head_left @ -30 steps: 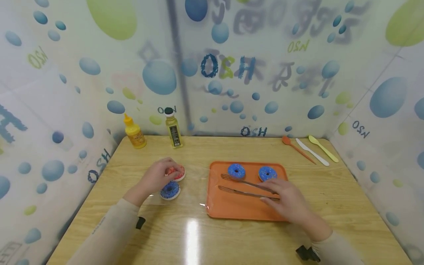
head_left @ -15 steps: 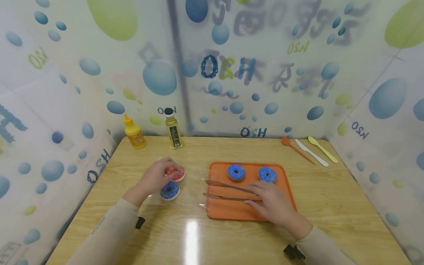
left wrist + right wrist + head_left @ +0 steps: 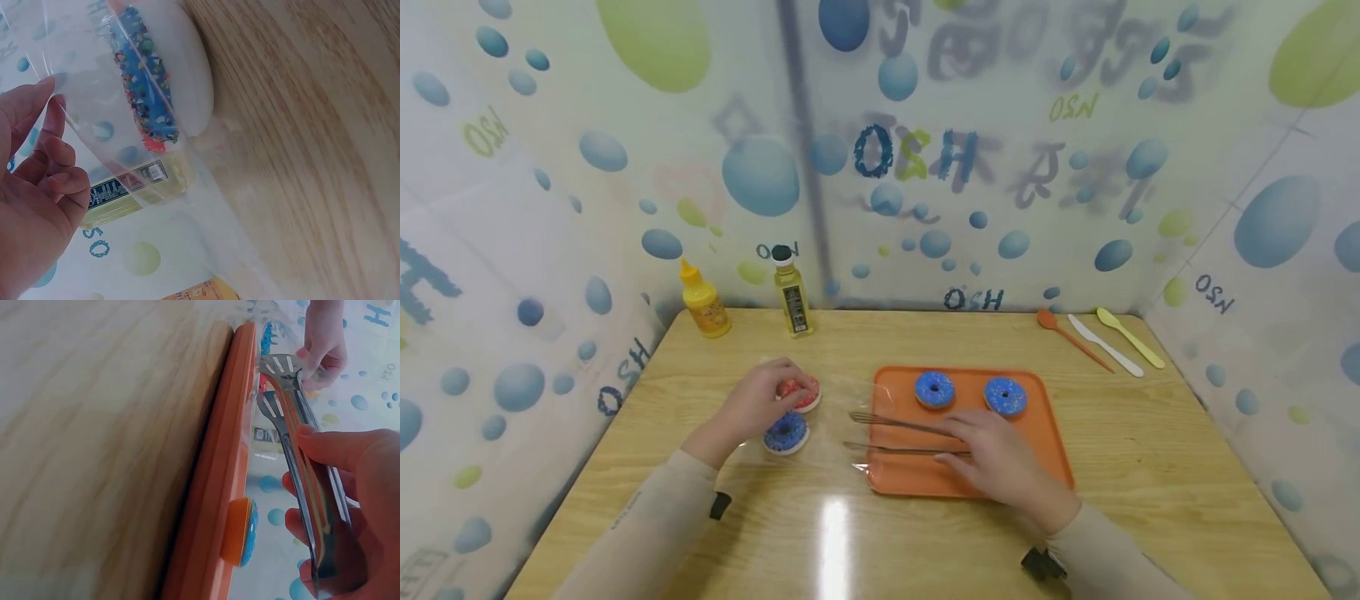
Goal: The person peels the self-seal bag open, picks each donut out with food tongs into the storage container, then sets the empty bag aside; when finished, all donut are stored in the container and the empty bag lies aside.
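My left hand (image 3: pixel 756 404) pinches the edge of a clear plastic bag (image 3: pixel 206 219) between thumb and forefinger, over the table's left half. Behind the film sit a blue sprinkled donut (image 3: pixel 786 432) and a red one (image 3: pixel 808 397), the red partly hidden by my fingers. My right hand (image 3: pixel 1000 458) holds metal tongs (image 3: pixel 303 450) over the orange tray (image 3: pixel 917 482). Their slotted tips stand apart with nothing between them, just past the tray's left edge and pointing at the bag. Two blue donuts (image 3: pixel 935 390) lie on the tray's far half.
At the back left stand a yellow squeeze bottle (image 3: pixel 706 304) and an oil bottle (image 3: pixel 793 296) with a dark cap. An orange spoon (image 3: pixel 1071 337), a white knife (image 3: pixel 1105 344) and a yellow-green spoon (image 3: pixel 1131 337) lie at the back right. Patterned walls enclose the table.
My right hand has carried the tongs leftward across the tray, so their tips have passed its left edge. The left hand and the donuts have hardly moved.
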